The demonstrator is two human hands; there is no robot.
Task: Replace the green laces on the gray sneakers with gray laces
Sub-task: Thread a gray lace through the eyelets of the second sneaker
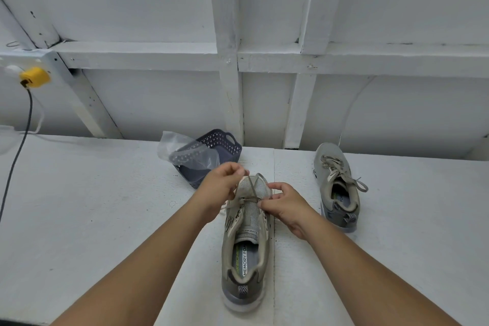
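So right now I've got the near gray mesh sneaker (246, 246) flat on the white foam-board table (92, 206), heel toward me, toe pointing at the wall. Only the bottom row of eyelets has a lace in it, the rows above look bare. My left hand (221, 188) has its fingertips closed on one end of the thin gray lace (252, 188) up over the toe, and my right hand (287, 205) is pinching the lace at the right side of the bottom eyelets, so both hands are clamped on the same lace, nothing loose

Stuff that could go sideways from here, as far as I can judge:

- if I pull harder with my left than I hold with my right, the lace just slides through and I end up with one long end and one stub, and I won't notice till the top row
- nothing is pinning the shoe down, so a firm tug could drag or twist it on the table
- the lace is flat-ish, and a twist at this first row will carry all the way up
- can't tell from here whether the tip is frayed; if it is, the next eyelet will be a fight

The other gray sneaker (338, 188) sits well off to my right, laced and tied in a pale lace. Behind my left hand there's a dark blue plastic lattice basket (225, 143) with a clear plastic bag (182, 151) draped over it, close enough to snag a swinging lace end
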